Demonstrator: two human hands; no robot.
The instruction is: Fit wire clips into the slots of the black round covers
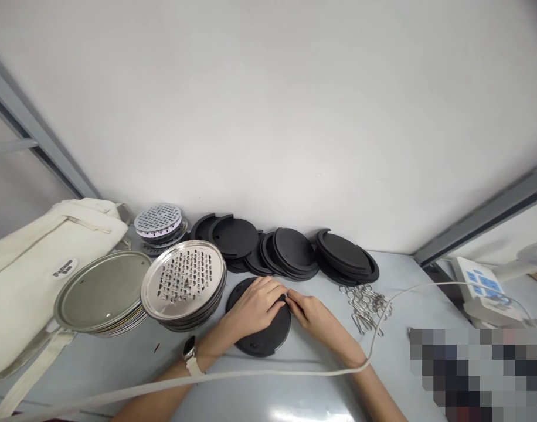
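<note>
A round black disc [264, 343] with a rim and a notch lies on the grey table in front of me. My left hand [257, 308] rests across its upper part, fingers curled together near its right edge, thumb on its face. At that same edge my right hand [307, 309] is closed in a pinch, its fingertips almost meeting the left ones. Whatever sits between the right fingertips is too small to make out. To the right lies a loose pile of metal wire hooks [365, 305].
Stacked behind are more black discs [295, 249]. On the left stand metal grater plates [184, 281], olive-green plates [104, 290], white perforated discs [158, 218] and a cream bag [44, 252]. A pale cable [295, 373] crosses before my forearms. A white device [479, 281] is at right.
</note>
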